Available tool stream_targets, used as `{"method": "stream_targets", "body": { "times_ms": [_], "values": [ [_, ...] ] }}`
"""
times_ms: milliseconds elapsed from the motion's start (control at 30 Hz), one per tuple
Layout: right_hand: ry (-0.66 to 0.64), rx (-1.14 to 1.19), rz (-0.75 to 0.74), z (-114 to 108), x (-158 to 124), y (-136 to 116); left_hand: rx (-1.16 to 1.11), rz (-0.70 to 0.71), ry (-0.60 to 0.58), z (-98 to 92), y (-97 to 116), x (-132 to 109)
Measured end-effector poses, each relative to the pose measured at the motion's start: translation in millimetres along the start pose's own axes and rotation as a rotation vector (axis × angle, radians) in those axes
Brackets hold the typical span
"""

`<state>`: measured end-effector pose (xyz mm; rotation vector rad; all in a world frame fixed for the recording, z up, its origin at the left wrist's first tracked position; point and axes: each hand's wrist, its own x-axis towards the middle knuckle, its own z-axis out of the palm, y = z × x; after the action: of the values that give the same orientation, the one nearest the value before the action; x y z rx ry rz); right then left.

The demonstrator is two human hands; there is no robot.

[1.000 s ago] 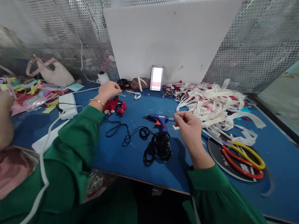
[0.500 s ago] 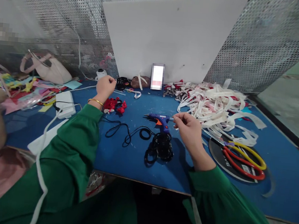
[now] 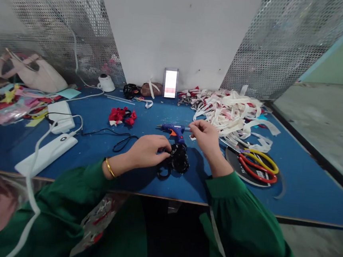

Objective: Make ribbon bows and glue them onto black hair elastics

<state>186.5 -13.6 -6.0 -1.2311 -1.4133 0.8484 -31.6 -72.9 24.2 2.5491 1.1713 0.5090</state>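
Note:
My right hand [image 3: 205, 137] pinches the thin glue stick [image 3: 187, 129] at the back of a blue glue gun [image 3: 173, 129] with an orange trigger. The gun lies on its side, nozzle pointing left. Just below it is a bundle of black hair ties [image 3: 180, 160], with one loose loop at its lower left. My left hand [image 3: 150, 150], a gold bangle at its wrist, has thumb and forefinger curled at the bundle's left edge. Its fingertips partly hide that edge, and the hand covers part of the gun's black cord.
Red fabric pieces [image 3: 121, 117] lie left of the gun. White ribbon scraps [image 3: 230, 109] are heaped at back right, near scissors [image 3: 258, 166] on a dark disc. A power strip [image 3: 47, 153], white cup [image 3: 106, 83] and lit phone [image 3: 170, 83] also stand about. Another person's arm shows at far left.
My left hand has come down from the back of the table, near the cup, to the black bundle. The right hand stays at the glue stick. The camera view has shifted.

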Motion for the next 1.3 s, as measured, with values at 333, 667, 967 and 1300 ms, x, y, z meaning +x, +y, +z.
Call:
{"method": "stream_targets", "body": {
  "times_ms": [333, 667, 967, 1300],
  "values": [
    [0.014, -0.036, 0.017, -2, 5, 4, 0.042, 0.173, 0.024, 45.5, 12, 2],
    [-0.005, -0.166, -0.03, 3, 8, 9, -0.073, 0.227, 0.291, 39.2, 2, -3],
    [0.085, -1.138, -0.091, -6, 137, 0, -0.193, 0.302, 0.516, 36.8, 3, -7],
    [0.002, -1.276, -0.029, 13, 256, 41, -0.274, 0.319, 0.565, 38.2, 2, -5]
  ]
}}
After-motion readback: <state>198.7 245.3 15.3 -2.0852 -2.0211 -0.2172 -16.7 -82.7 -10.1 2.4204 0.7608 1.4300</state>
